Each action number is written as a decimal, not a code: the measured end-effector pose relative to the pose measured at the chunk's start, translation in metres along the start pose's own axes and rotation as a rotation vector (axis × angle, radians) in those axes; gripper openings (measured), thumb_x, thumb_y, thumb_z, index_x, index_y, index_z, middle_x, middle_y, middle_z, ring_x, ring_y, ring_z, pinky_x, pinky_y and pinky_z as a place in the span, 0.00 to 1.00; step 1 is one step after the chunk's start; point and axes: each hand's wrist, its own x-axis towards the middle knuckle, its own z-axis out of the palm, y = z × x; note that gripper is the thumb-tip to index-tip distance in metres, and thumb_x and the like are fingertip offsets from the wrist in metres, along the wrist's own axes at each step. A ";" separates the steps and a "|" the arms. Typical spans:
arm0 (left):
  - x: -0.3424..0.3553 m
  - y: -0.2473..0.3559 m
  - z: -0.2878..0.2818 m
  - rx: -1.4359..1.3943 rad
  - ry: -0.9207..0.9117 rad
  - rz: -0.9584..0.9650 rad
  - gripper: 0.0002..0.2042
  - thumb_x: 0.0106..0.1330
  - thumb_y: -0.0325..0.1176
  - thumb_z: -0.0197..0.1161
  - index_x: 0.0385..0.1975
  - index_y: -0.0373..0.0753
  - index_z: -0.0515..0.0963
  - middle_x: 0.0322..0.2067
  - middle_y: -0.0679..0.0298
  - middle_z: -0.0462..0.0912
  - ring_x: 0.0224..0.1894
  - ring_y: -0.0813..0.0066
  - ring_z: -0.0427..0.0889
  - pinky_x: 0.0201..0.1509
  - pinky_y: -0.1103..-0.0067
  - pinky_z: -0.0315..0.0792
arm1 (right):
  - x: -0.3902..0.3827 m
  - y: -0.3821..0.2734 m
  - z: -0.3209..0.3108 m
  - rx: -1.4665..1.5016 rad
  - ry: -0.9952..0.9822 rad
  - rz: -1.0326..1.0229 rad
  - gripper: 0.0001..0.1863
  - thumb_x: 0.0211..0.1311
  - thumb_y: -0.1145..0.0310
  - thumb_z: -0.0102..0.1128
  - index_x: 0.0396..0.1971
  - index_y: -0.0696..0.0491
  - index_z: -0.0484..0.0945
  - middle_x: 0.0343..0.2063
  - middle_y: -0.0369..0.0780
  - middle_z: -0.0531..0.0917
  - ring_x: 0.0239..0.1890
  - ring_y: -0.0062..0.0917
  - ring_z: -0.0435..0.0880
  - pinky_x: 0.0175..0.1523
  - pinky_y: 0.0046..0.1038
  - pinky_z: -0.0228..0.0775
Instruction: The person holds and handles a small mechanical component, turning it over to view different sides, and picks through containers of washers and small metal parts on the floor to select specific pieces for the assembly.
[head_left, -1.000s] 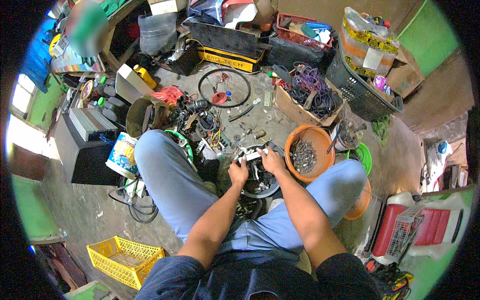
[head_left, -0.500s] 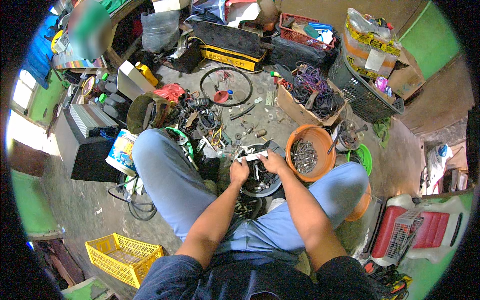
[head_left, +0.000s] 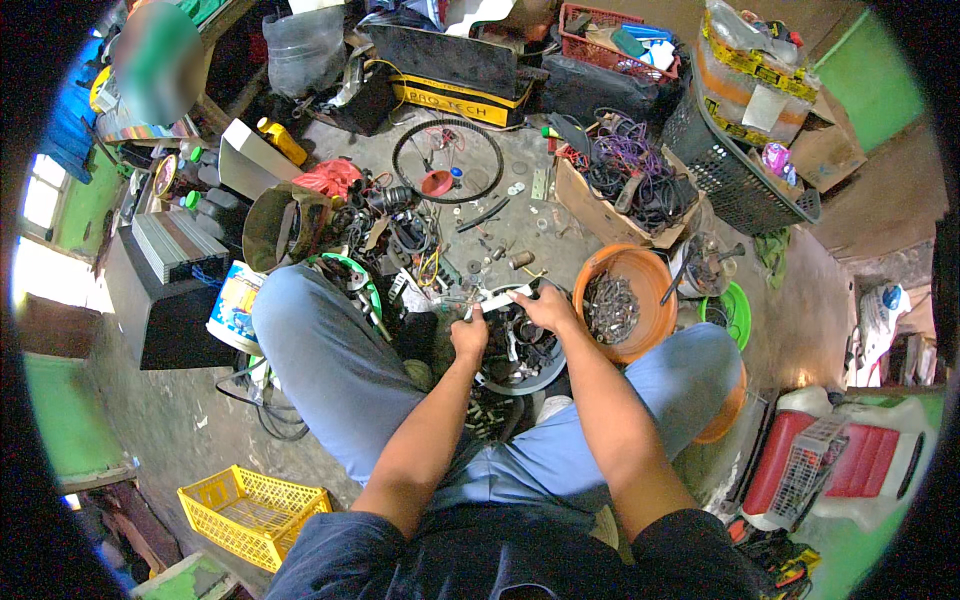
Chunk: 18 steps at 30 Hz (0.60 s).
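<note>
My left hand (head_left: 467, 332) and my right hand (head_left: 548, 310) both grip a white strip-like piece (head_left: 507, 295), left hand at its lower left end, right hand toward its right, fingers closed on it. Beneath them, between my bent legs, a grey basin (head_left: 523, 386) holds dark parts and small white pieces. Just right of my right hand stands an orange bucket (head_left: 650, 265) with a heap of small metal pieces (head_left: 610, 310) inside.
Around me lie a black tyre-like ring (head_left: 447, 198), a cardboard box of tangled cables (head_left: 587, 205), a green tub (head_left: 733, 320), a white pail (head_left: 235, 310), a dark speaker-like box (head_left: 175, 330), a yellow crate (head_left: 240, 530) and scattered small hardware.
Both hands have risen slightly up and leftward in the picture with the white piece, which is tilted upward to the right. The surroundings have shifted slightly as the head moved.
</note>
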 end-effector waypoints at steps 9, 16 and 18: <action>-0.007 0.006 0.000 0.085 -0.081 -0.039 0.46 0.59 0.72 0.53 0.44 0.21 0.79 0.47 0.34 0.79 0.56 0.42 0.78 0.61 0.63 0.69 | 0.020 0.004 -0.004 0.020 -0.145 0.088 0.40 0.50 0.39 0.70 0.41 0.68 0.80 0.41 0.58 0.83 0.47 0.45 0.84 0.51 0.40 0.73; 0.006 0.000 0.007 0.174 -0.144 -0.006 0.38 0.65 0.66 0.52 0.46 0.26 0.80 0.46 0.36 0.81 0.54 0.41 0.79 0.61 0.61 0.69 | 0.011 -0.014 -0.007 0.028 -0.106 0.157 0.44 0.47 0.36 0.70 0.47 0.65 0.78 0.49 0.59 0.80 0.54 0.50 0.80 0.58 0.43 0.71; 0.000 0.007 0.008 0.213 -0.103 -0.054 0.39 0.65 0.66 0.51 0.47 0.26 0.79 0.48 0.36 0.80 0.55 0.41 0.78 0.62 0.61 0.69 | 0.005 -0.023 -0.012 0.015 -0.094 0.193 0.43 0.49 0.36 0.69 0.48 0.63 0.78 0.50 0.58 0.80 0.56 0.50 0.79 0.59 0.44 0.70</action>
